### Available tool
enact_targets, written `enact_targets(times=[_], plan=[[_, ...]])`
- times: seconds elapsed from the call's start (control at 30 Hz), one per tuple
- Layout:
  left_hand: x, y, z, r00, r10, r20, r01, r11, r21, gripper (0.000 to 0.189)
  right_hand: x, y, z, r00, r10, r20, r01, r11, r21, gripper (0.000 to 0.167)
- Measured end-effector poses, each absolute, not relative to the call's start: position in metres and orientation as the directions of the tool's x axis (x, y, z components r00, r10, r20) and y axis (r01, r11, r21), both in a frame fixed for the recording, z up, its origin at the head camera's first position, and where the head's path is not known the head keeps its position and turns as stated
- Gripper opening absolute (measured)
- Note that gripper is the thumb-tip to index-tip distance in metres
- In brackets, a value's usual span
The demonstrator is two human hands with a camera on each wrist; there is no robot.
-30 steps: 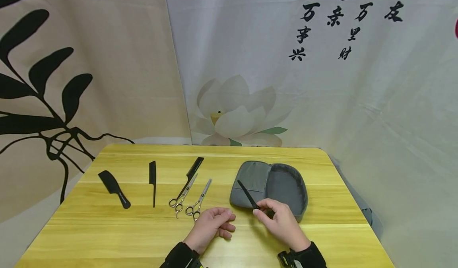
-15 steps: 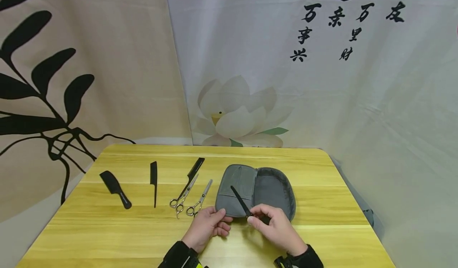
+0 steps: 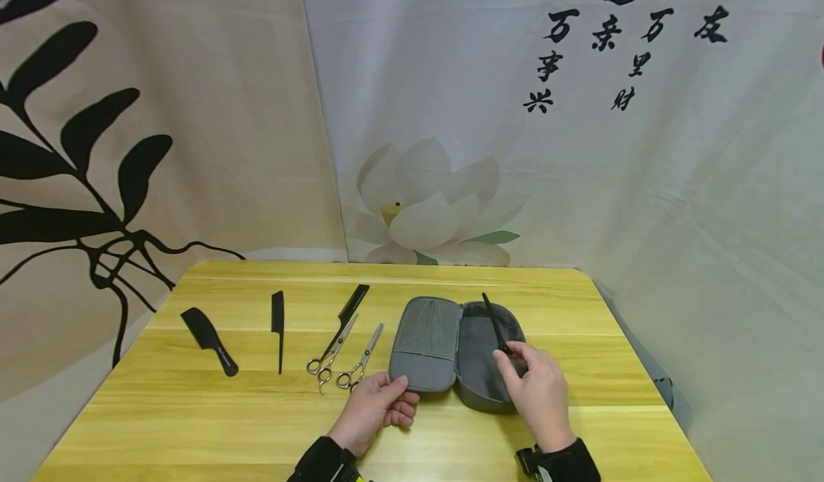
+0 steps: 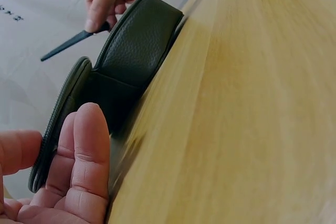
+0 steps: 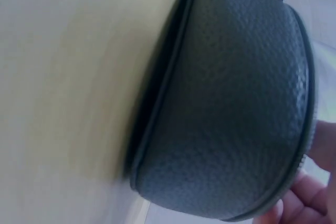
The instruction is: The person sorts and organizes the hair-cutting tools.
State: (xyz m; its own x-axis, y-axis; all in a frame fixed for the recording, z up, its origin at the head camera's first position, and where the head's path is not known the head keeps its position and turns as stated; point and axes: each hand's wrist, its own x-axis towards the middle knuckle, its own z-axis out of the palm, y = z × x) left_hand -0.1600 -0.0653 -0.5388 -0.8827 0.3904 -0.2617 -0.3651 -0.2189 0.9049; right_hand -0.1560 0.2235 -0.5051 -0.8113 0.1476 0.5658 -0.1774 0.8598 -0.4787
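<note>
A grey zip case (image 3: 421,375) lies unfolded on the table, its flat pocketed lid to the left and its deep half to the right. My left hand (image 3: 376,407) pinches the lid's near left corner between thumb and fingers. Over the deep half, my right hand (image 3: 537,389) grips a slim black tapered tool (image 3: 493,321) that points up and away; its held end is hidden by the fingers. In the left wrist view the tool (image 4: 68,45) sticks out above the case's rim. The right wrist view shows the deep half's leathery outer wall (image 5: 236,103).
To the left lie a wide black comb (image 3: 204,330), a black tail comb (image 3: 277,317) and another black comb (image 3: 350,303). Two pairs of scissors lie near them, one pair (image 3: 331,357) over the last comb, the other (image 3: 363,357) beside my left hand. A printed curtain (image 3: 579,182) hangs behind.
My left hand has taken hold of the lid, and the case has shifted left and nearer. My right hand has carried the black tool from over the lid to over the deep half.
</note>
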Motion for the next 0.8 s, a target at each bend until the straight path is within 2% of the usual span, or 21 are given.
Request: enact_targets(times=[0.13, 0.47, 0.8], plan=[[-0.1601, -0.0651, -0.539, -0.884, 0.389, -0.259, -0.361, -0.217, 0.907, 0.029, -0.1584, 0.2289, -0.5071, -0.817, 0.146, 0.557, -0.15, 0.88, -0.451, 0.023], [-0.1602, -0.0643, -0.5395, -0.881, 0.392, -0.266, -0.362, -0.195, 0.911, 0.034, -0.1572, 0.2328, -0.5076, -0.916, 0.148, 0.372, -0.055, 0.872, -0.485, 0.025], [-0.161, -0.0647, -0.5403, -0.88, 0.398, -0.26, -0.363, -0.21, 0.908, 0.033, -0.1582, 0.2341, -0.509, -0.936, 0.142, 0.321, -0.032, 0.876, -0.481, 0.025]])
